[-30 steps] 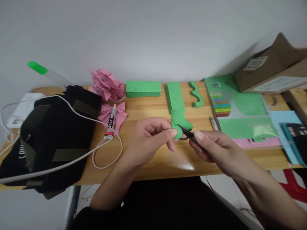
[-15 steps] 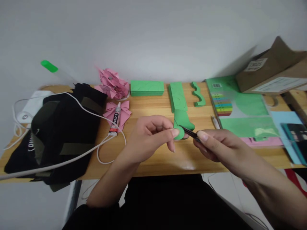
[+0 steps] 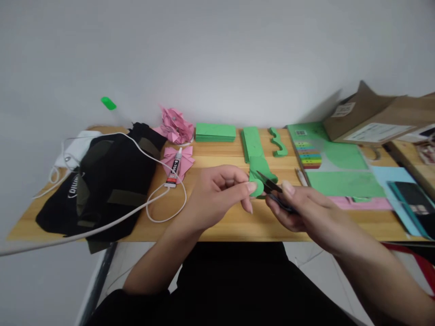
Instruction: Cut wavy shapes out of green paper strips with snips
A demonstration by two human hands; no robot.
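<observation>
My left hand (image 3: 217, 194) pinches a small green paper piece (image 3: 257, 187) with a rounded end between thumb and fingers. A pair of small dark scissors (image 3: 271, 182) is gripped in my right hand (image 3: 302, 206), its blades parted and pointing left beside the paper's edge. Just beyond lies a curved green paper cutout (image 3: 262, 168), partly hidden by my hands. Behind it is a stack of green paper strips (image 3: 252, 140) with a pencil-like outline. A wavy green cutout (image 3: 278, 144) lies to its right.
A green strip stack (image 3: 215, 132), pink folded paper (image 3: 176, 127) and a glue tube (image 3: 174, 168) stand at the back left. A black bag (image 3: 112, 181) and white cable (image 3: 102, 232) cover the left side. To the right are a paper pack (image 3: 335, 149) and a cardboard box (image 3: 367, 115).
The scissors' blades, closer together before, are now spread apart and have drawn back slightly from the green paper. The camera view has shifted a little; my left hand keeps its pinch.
</observation>
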